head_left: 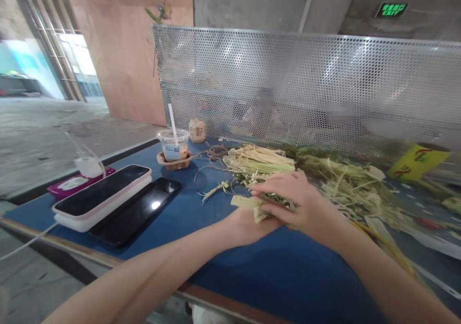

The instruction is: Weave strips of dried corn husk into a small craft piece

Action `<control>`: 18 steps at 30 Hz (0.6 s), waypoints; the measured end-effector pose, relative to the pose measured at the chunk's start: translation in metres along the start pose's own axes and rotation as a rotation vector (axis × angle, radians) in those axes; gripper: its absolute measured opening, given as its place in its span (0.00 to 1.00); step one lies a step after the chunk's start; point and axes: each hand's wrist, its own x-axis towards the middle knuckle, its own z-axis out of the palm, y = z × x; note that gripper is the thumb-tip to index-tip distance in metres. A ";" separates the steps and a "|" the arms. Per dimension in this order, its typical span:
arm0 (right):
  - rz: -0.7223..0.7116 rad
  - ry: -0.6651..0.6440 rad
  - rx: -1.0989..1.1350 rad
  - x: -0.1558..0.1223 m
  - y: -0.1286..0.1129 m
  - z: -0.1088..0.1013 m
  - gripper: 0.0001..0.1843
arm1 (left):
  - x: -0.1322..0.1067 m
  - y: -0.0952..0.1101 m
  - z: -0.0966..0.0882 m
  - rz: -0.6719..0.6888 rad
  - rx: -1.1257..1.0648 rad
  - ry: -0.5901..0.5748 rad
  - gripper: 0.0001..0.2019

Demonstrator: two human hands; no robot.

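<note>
Low over the blue table, my left hand point(245, 227) lies underneath with its fingers curled around a pale, folded, husk-like strip point(248, 202). My right hand point(300, 194) closes over it from above, fingers and thumb pointing left. Between the two palms shows a clump of small green and white plant bits point(279, 199); the hands hide much of it. Just behind them rests a bundle of pale yellow-green stalks point(259, 157). A thin loose sprig point(218, 188) lies to their left.
Left on the blue table point(288, 276) are a pink-rimmed device point(104, 192), a black phone point(137, 211), a purple box point(77, 182), a lidded cup point(175, 146) and a jar point(197, 130). Shredded fibres point(349, 185) and a yellow roll point(418, 162) lie right. A perforated metal screen point(306, 74) stands behind.
</note>
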 end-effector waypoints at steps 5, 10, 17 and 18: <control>0.066 0.072 0.126 -0.003 -0.001 -0.006 0.12 | -0.001 0.003 -0.003 -0.003 -0.092 -0.091 0.06; -0.044 0.072 -0.144 -0.023 0.013 -0.021 0.17 | -0.002 0.007 -0.007 -0.085 -0.157 -0.085 0.11; -0.144 0.004 -0.369 -0.043 0.024 -0.018 0.14 | 0.000 0.001 -0.010 -0.191 -0.234 0.004 0.12; -0.162 -0.020 -0.353 -0.044 0.026 -0.018 0.15 | 0.000 0.001 -0.010 -0.183 -0.222 -0.002 0.11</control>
